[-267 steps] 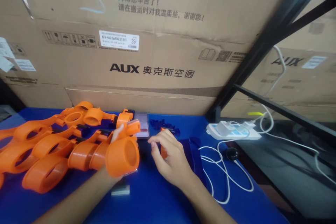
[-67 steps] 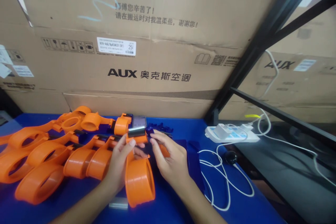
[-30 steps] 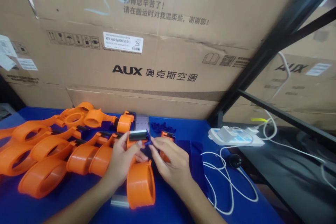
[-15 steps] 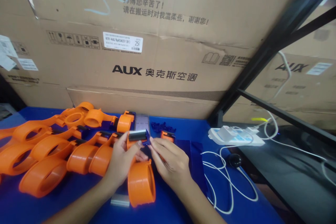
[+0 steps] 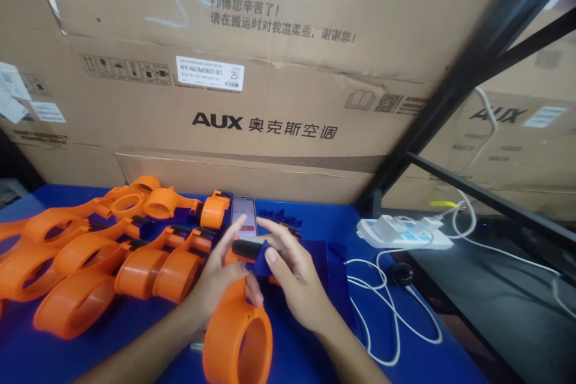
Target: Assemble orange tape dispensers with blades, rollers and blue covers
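My left hand (image 5: 222, 279) grips an orange tape dispenser (image 5: 237, 339) by its neck, the big ring end toward me and its black roller (image 5: 245, 248) at the far end. My right hand (image 5: 294, 279) pinches a small dark blue plastic part (image 5: 261, 263) against the roller end of that dispenser. Both hands are closed on their pieces, low in the middle of the blue table (image 5: 405, 360).
Several orange dispensers (image 5: 90, 252) lie in rows at the left. A phone (image 5: 243, 216) and small blue parts (image 5: 279, 215) rest behind my hands. A white power strip (image 5: 402, 233) with white cables (image 5: 387, 306) sits right. Cardboard boxes (image 5: 270, 72) and a black frame (image 5: 450, 72) close the back.
The dispenser in my left hand has tilted, its ring swinging down toward me. My right hand now presses the blue part onto the roller end. The phone screen has lit up.
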A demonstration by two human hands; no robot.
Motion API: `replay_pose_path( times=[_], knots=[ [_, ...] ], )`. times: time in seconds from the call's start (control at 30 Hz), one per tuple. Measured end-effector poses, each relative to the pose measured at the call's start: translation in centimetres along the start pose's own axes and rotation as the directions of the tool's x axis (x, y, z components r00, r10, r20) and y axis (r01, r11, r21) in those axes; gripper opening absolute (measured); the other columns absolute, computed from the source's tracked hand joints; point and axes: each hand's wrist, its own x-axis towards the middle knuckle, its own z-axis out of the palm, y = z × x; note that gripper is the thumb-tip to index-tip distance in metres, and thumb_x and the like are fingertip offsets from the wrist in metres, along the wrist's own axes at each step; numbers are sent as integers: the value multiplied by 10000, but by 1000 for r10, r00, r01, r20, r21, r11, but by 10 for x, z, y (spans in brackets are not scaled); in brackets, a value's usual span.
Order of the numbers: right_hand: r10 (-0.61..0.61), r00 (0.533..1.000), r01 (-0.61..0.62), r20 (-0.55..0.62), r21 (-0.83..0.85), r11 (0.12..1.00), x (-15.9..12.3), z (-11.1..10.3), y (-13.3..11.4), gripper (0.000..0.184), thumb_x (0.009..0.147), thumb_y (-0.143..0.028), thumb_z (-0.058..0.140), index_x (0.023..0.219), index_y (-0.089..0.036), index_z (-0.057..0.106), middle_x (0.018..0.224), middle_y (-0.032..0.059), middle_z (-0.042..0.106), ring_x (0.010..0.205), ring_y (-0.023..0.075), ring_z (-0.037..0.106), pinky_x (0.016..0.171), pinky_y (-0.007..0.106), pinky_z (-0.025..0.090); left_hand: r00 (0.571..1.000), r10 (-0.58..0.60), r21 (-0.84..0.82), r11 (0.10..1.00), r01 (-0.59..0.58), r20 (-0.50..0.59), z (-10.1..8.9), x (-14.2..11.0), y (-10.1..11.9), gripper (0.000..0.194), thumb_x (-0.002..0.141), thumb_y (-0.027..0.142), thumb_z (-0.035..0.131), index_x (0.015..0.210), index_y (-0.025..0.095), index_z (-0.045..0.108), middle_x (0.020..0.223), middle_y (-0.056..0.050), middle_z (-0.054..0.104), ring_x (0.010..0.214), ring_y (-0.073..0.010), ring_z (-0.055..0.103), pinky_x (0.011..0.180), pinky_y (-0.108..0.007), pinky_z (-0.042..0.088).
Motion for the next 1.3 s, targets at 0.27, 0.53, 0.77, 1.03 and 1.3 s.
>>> replay_pose_path(
  times=[0.27,0.53,0.77,1.03,1.3],
  knots=[
    [89,993,-106,82,236,966,-3,2,-3,430,982,-488,608,1335,-250,546,1160,98,688,778,170,710,646,291,621,997,-1,-54,999,6,77,2,-2,3,1008,711,193,870,1585,348,395,1191,-123,756,923,-295,779,805,-380,623],
    [-5,998,12,-62,121,993,-1,7,-1,323,897,-344,713,1158,-252,547,1086,62,646,941,189,658,830,327,594,971,217,108,968,-228,104,2,-6,-1,689,736,304,882,1389,243,668,1457,-142,624,1439,-398,474,1147,-495,443],
    [11,999,-5,-34,177,984,-3,9,-5,247,929,-311,694,992,-260,460,1056,39,634,938,179,659,788,307,588,980,166,159,970,-182,112,2,0,1,687,779,325,839,1425,216,632,1341,-173,699,1212,-407,669,1023,-506,545],
    [34,999,-33,-11,115,993,-1,3,-5,284,1035,-379,559,1299,-293,497,1228,74,698,1034,206,714,841,350,602,982,181,76,980,-185,61,-8,6,-8,695,785,426,807,1416,196,629,1238,-165,736,1043,-350,715,840,-409,606],
    [-89,982,-24,-165,-578,816,8,-37,7,256,1023,-357,559,1240,-248,641,1273,92,697,1213,280,629,1043,446,504,990,-31,-323,946,-14,-135,-17,17,-4,625,837,534,696,1347,174,655,846,-68,719,638,-165,621,561,-254,511]
  ],
)
